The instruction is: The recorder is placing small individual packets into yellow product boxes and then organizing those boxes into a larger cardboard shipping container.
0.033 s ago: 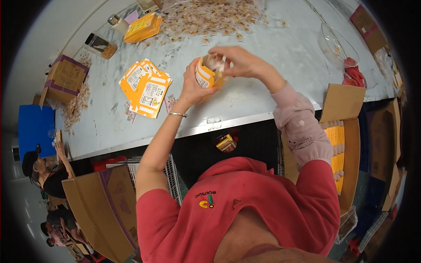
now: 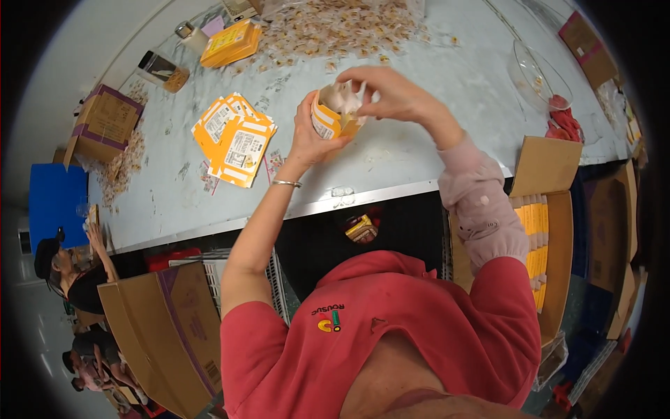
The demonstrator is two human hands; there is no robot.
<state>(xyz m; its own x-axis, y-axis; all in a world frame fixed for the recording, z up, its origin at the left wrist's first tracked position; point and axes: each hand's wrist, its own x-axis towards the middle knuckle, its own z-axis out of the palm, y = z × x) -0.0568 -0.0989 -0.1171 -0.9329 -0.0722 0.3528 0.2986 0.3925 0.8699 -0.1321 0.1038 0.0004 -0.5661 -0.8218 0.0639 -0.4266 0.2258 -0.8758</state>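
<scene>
My left hand (image 2: 310, 136) is wrapped round a small yellow-orange carton (image 2: 345, 126) above the table, its mouth open and tilted toward the far side. Whitish, clear-wrapped contents (image 2: 342, 98) show inside the mouth. My right hand (image 2: 394, 96) arches over the opening with its fingers curled. Something pale is at its blurred fingertips, too small and smeared to name. Left of the carton, several flattened yellow and white cartons (image 2: 241, 150) lie overlapping on the table. A broad heap of small clear-wrapped packets (image 2: 342, 31) covers the far middle.
A yellow stack (image 2: 232, 43), a dark-lidded jar (image 2: 164, 72) and a pale bottle (image 2: 190, 33) stand at the far left. At my right, an open cardboard box (image 2: 558, 258) holds rows of yellow cartons. Red gloves (image 2: 564, 120) lie beside a clear bowl (image 2: 534, 77). Another person (image 2: 70, 269) works at left.
My right hand has shifted slightly right over the carton's mouth, and more of the whitish contents shows. My left hand still holds the carton.
</scene>
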